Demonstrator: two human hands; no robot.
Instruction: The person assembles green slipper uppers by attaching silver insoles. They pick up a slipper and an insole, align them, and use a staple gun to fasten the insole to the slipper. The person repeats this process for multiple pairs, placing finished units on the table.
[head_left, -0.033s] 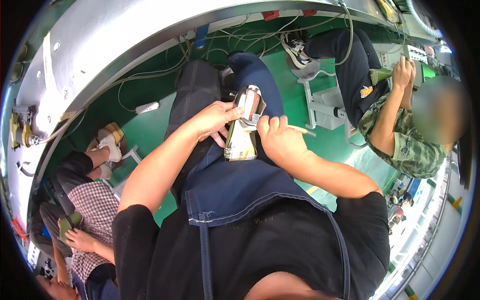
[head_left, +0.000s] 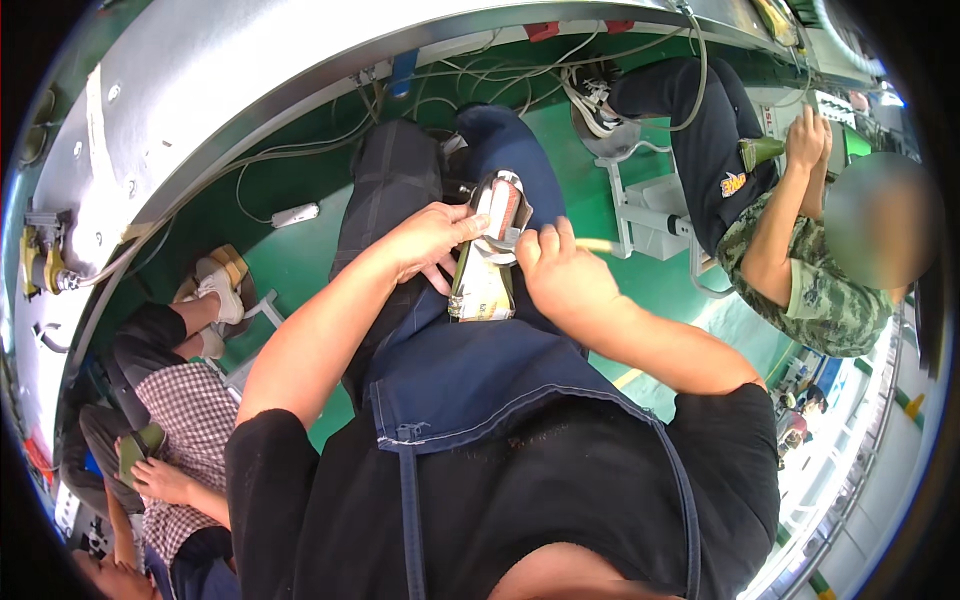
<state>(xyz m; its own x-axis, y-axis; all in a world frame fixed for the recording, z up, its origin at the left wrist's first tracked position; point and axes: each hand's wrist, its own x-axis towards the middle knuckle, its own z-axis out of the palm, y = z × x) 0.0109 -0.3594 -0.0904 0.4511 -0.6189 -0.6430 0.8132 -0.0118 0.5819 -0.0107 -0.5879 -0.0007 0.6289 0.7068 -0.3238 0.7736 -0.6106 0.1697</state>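
Note:
On my lap rests an olive-green, box-like piece [head_left: 484, 290] with a pale printed face and a silvery open end. Its exact kind cannot be made out. My left hand [head_left: 440, 240] grips it from the left, thumb laid over the silvery part and fingers along the side. Against the right side of that end my right hand [head_left: 563, 275] is closed around a thin tan stick-like handle [head_left: 597, 244], which sticks out to the right. Whatever tip this handle has is hidden by my fist and the piece.
Ahead stands a pale metal bench [head_left: 230, 90] with cables [head_left: 480, 75] hanging below its edge. A white power strip [head_left: 294, 215] lies on the green floor. A person in camouflage [head_left: 800, 270] sits at right, another in a checked shirt [head_left: 185, 410] at left, each near a green piece.
My right hand has tilted slightly, and the outer end of the tan handle has moved a little away from me. My left hand and the green piece stay where they were.

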